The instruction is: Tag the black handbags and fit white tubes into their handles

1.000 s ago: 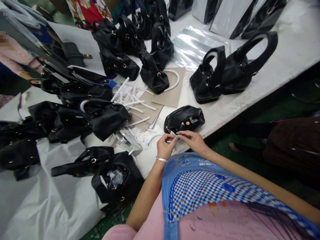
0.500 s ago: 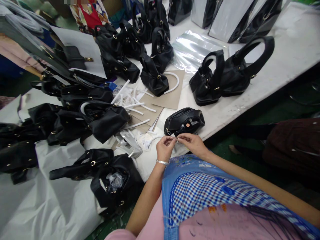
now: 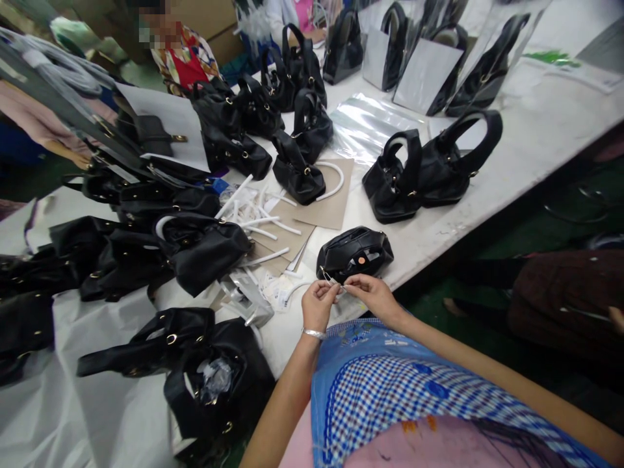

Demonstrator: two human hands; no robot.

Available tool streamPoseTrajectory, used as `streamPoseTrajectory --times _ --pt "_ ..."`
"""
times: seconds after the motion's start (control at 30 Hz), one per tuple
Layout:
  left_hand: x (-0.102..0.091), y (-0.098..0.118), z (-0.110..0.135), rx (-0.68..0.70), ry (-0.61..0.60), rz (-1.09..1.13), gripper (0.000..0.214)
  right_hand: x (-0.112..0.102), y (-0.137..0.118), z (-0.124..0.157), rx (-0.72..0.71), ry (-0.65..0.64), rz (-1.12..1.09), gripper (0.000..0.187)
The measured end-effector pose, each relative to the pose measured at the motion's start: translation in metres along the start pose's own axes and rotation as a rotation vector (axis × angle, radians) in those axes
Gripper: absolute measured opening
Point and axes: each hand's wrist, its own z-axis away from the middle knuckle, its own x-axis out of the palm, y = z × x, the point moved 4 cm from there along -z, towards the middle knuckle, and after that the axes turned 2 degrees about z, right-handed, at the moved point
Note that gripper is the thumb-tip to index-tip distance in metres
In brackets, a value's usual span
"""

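A small black handbag (image 3: 353,250) lies on the table right in front of me, a round orange sticker on its near side. From its left end a thin pale cord (image 3: 327,275) loops down to my fingers. My left hand (image 3: 319,302) pinches this cord between thumb and forefinger. Close beside it, fingertips almost touching, my right hand (image 3: 373,296) is also closed in a pinch on the cord's end. The tiny part between the fingertips is too small to make out clearly.
Several black handbags (image 3: 207,250) crowd the left side. White handle tubes (image 3: 263,224) lie loose on brown card (image 3: 336,201). Two handbags (image 3: 394,182) stand to the right, near the table edge (image 3: 429,260). Clear plastic sheets (image 3: 375,127) lie behind. Other people are at the far side.
The view has tilted up slightly, so the table's far side shows more. Both hands keep their pinch by the handbag, and the small white piece between them shows less now.
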Motion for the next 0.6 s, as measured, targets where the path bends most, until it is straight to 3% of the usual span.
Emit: streamPoseTrajectory --times 0.6 --pt "0.0002 -0.0005 0.0011 0.038 -0.006 -0.053 0.023 0.0015 -0.0004 0.0024 -0.013 0.022 -0.023 0.031"
